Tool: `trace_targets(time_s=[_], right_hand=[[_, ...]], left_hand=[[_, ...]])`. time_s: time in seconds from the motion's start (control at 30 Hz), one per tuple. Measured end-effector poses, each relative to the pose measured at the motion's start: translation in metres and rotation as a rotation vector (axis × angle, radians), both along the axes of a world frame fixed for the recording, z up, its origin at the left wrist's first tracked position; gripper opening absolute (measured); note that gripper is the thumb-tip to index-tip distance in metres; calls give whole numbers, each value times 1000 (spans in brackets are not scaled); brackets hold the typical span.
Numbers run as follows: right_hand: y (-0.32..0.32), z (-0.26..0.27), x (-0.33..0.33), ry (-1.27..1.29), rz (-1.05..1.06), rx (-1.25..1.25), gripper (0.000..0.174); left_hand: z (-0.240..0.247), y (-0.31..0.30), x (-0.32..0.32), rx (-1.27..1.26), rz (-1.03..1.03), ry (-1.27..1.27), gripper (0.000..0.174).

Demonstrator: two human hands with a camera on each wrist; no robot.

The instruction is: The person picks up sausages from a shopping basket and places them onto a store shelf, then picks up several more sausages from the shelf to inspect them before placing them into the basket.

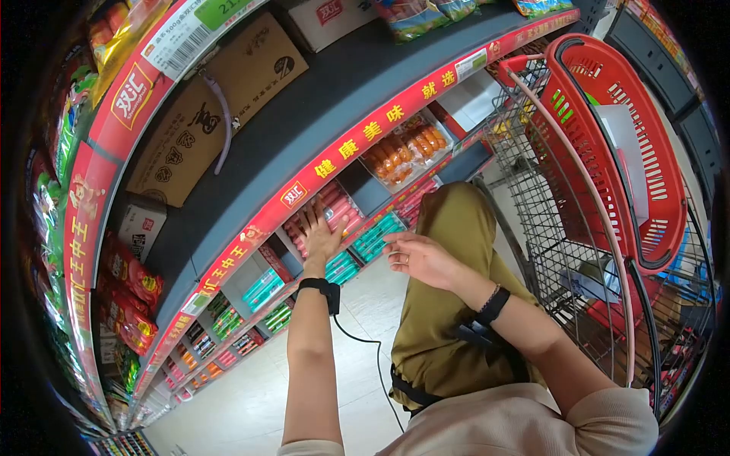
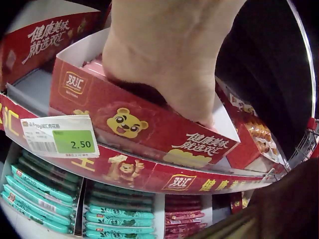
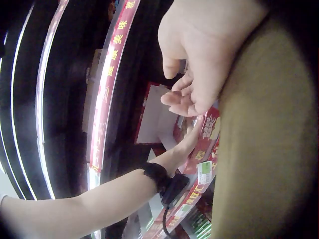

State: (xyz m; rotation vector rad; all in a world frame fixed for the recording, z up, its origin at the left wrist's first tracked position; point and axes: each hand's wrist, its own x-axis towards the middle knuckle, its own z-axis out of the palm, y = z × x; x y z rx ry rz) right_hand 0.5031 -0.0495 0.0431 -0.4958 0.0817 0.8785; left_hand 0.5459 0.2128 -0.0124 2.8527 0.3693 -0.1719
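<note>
In the head view my left hand point(image 1: 322, 237), its fingers spread, reaches over a box of pink-wrapped sausages point(image 1: 343, 209) on a lower shelf. The left wrist view shows that hand point(image 2: 164, 64) inside the red cardboard box point(image 2: 94, 102) with a cartoon bear on its front; its fingertips are hidden behind the front wall. A little pink wrapping point(image 2: 94, 68) shows beside it. My right hand point(image 1: 426, 258) hovers by my knee, holding nothing, with fingers loosely bent. In the right wrist view that hand point(image 3: 199, 64) stays apart from the shelf.
Teal-wrapped sausages point(image 1: 378, 236) lie on the shelf below, and a tray of orange-brown sausages point(image 1: 407, 154) sits farther along. A price tag point(image 2: 60, 137) reads 2.50. At right stands a metal cart point(image 1: 559, 251) with a red basket point(image 1: 589, 152). The upper shelf edge point(image 1: 334, 163) overhangs.
</note>
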Motion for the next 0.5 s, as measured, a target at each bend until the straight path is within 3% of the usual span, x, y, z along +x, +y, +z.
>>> trace_targets(time_s=[0.5], right_hand=[[4, 3, 4, 25, 13, -58, 23]], left_hand=[[-1, -14, -3, 189, 71, -166, 79]])
